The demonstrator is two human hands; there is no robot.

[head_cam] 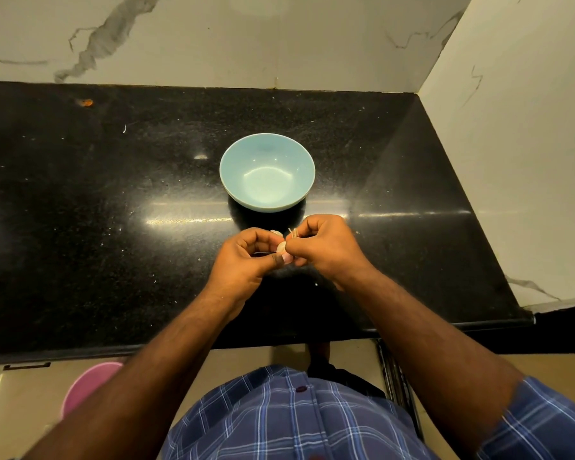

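A light blue bowl point(267, 172) stands on the black stone counter point(113, 194), and nothing shows inside it. Just in front of the bowl, both hands meet over the counter. My left hand point(246, 260) and my right hand point(326, 249) both pinch a small pale garlic clove point(282, 247) between their fingertips. A thin papery bit of skin point(293, 232) sticks up at the right hand's fingers. Most of the clove is hidden by the fingers.
Marble-patterned walls point(279, 38) close the counter at the back and on the right. Small pale flakes and an orange scrap point(86, 102) lie on the counter. A pink tub point(87, 386) stands on the floor, below the counter's front edge at left.
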